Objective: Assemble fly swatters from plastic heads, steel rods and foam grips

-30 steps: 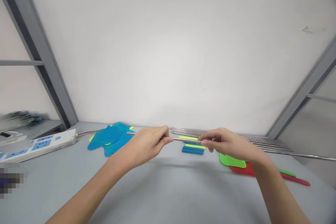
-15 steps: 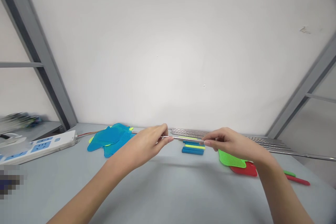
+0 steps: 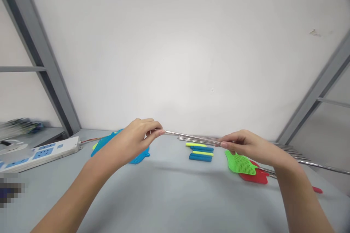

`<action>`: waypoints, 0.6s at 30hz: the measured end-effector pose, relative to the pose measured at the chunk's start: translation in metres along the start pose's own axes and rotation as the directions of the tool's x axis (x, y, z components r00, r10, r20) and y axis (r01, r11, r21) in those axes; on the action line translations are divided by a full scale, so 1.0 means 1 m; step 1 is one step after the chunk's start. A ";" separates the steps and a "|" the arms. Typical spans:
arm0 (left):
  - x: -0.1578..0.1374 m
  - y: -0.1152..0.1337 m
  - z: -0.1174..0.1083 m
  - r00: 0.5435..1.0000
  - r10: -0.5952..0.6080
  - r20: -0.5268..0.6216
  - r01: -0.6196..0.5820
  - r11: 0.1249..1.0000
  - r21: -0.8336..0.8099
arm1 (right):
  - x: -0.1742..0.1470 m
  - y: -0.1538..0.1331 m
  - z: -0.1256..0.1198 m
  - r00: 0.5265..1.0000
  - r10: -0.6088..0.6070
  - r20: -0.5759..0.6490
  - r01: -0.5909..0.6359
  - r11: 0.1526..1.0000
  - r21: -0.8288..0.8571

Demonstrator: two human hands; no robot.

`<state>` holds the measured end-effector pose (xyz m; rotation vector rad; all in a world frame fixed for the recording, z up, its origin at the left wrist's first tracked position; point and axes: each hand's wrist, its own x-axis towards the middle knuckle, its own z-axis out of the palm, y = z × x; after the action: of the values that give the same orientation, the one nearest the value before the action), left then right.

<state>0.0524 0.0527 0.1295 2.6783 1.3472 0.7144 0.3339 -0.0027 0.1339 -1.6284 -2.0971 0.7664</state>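
Between my hands a thin metal rod [image 3: 188, 137] is held above the table, tilted slightly down toward the right. My left hand [image 3: 142, 134] pinches its left part; the fingers hide that end. My right hand [image 3: 243, 147] pinches the rod farther right between thumb and fingers. Below it on the table lie several blue and yellow handle grips [image 3: 201, 157]. Blue fly swatter heads [image 3: 140, 157] lie partly hidden behind my left hand. Beside my right wrist rest a green fly swatter [image 3: 242, 163] and a red fly swatter [image 3: 254, 178].
Several metal rods [image 3: 322, 166] lie along the wall at the back right. A white power strip [image 3: 57, 150] with blue sockets sits at the left of the grey table [image 3: 175, 200]. Grey metal posts [image 3: 51, 54] frame the white wall.
My hands have moved apart, the left one leftward and up, the right one slightly right. More of the rod shows between them, and it tilts more.
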 end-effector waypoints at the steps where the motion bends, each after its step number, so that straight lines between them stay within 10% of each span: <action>1: 0.000 -0.001 -0.001 1.000 -0.003 -0.002 0.003 1.000 0.002 | 0.000 0.000 0.000 1.000 0.005 0.000 -0.005 1.000 0.000; 18: -0.001 -0.012 -0.008 1.000 -0.022 -0.016 0.022 1.000 0.005 | -0.002 -0.004 0.001 1.000 -0.001 0.016 0.001 1.000 0.008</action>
<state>0.0399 0.0585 0.1330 2.6625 1.3821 0.7322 0.3309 -0.0056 0.1355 -1.6226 -2.1034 0.7889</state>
